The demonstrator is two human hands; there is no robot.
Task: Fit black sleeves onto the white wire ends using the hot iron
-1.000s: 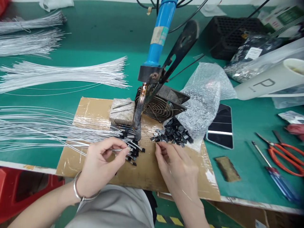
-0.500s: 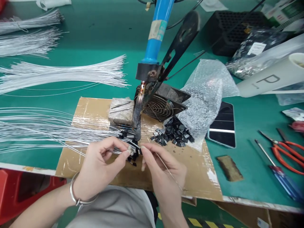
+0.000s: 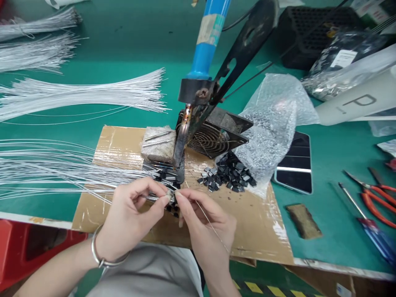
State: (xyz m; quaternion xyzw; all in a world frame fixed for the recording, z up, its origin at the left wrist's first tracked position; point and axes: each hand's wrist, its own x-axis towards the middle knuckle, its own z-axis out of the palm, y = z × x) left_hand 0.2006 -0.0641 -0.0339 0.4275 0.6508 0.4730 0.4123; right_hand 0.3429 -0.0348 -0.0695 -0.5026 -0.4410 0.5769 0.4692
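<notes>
My left hand (image 3: pixel 133 216) is closed in a pinch on a small pale piece (image 3: pixel 170 194) among the wire ends; fingers partly hide it. Right against it, the thumb and forefinger of my right hand (image 3: pixel 206 225) are pinched together. A strand of thin solder wire (image 3: pixel 220 238) runs across that hand. Many white wires (image 3: pixel 77 169) come in from the left and end near my fingertips, some at small black pieces. Just above stands a blue-handled soldering iron (image 3: pixel 200 62), its tip (image 3: pixel 178 154) pointing down in a black metal holder.
A cardboard sheet (image 3: pixel 260 231) lies under my hands. On it are a stone-like block (image 3: pixel 157 152) with two metal rods, a fan (image 3: pixel 210 138) and a pile of small black parts (image 3: pixel 235 171). To the right lie bubble wrap (image 3: pixel 272 111), a phone (image 3: pixel 293 163), pliers (image 3: pixel 375 198) and a screwdriver (image 3: pixel 368 227).
My right hand has moved slightly left, closing in on my left fingertips. The left hand stays in place. The view has shifted a little.
</notes>
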